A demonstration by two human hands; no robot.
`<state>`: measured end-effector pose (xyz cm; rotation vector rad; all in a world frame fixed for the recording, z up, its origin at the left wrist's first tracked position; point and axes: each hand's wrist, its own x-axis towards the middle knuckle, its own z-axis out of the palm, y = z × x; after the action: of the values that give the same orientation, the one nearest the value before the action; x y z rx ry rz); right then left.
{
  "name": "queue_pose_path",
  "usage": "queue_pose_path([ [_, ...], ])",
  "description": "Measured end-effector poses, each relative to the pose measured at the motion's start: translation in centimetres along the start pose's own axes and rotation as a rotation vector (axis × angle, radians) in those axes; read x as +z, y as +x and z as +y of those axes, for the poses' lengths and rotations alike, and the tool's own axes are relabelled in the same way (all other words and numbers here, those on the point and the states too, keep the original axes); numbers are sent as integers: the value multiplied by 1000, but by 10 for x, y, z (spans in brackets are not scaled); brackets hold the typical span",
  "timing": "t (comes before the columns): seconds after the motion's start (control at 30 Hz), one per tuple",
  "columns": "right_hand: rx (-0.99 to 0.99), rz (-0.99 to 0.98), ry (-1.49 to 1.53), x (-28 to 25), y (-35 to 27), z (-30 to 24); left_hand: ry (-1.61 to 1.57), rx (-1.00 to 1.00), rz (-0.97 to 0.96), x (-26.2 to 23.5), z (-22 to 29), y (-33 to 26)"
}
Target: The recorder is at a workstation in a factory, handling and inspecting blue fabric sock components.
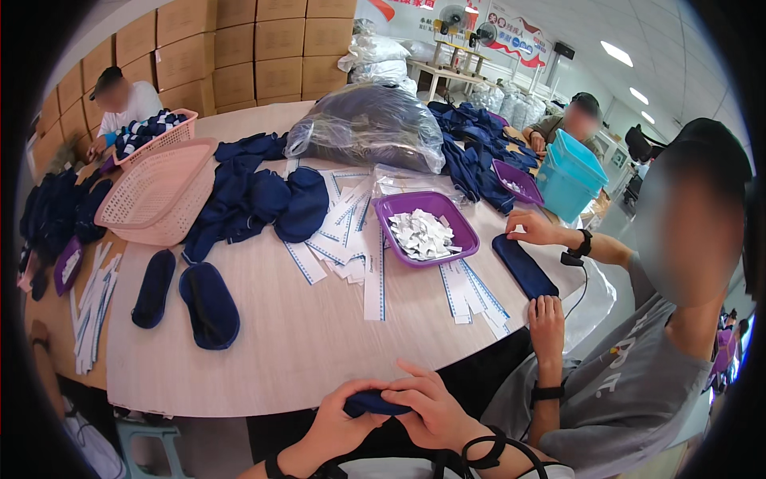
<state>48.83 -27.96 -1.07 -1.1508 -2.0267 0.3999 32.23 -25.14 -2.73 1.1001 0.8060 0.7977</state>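
A round wooden desk (319,343) spreads out ahead of the worker's two hands, loaded with work: a big clear bag of dark cloth (367,128) at the far side, a pile of navy eye masks (255,199) ahead and to the left of the hands, and two pink baskets (152,199) farther left. Straight ahead of the hands sits a purple tray (463,235) of small white slips, ringed by long white paper bands (351,231) with blue edging. Two finished-looking masks (207,307) lie flat on the desk, ahead and left of the hands.

At the near rim of the desk, the left hand (339,423) and the right hand (427,407) meet, both closed around one folded navy mask (375,403), the left cupping it from below, the right fingers pressed over its top. The mask sits between the palms, just off the desk's edge. To the right, a co-worker in grey flattens another mask (523,267) on the desk with both hands.

The step in hand looks like folding or rolling the mask into a compact bundle. The next move likely calls for keeping that fold tight with one hand while the other reaches forward for a paper band to wrap it.
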Motion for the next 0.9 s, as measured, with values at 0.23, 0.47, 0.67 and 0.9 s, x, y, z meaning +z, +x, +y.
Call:
queue_pose_path([
  [0.23,-36,134,47,6,-5,-10,-39,91,-12,16,-10,3],
  [0.47,-141,338,268,6,-5,-21,66,309,3,18,-13,12],
  [0.67,-144,366,216,10,-9,-23,-129,217,-153,15,-3,18],
  [0.9,-500,234,-155,0,-13,2,-293,254,-236,1,13,2],
])
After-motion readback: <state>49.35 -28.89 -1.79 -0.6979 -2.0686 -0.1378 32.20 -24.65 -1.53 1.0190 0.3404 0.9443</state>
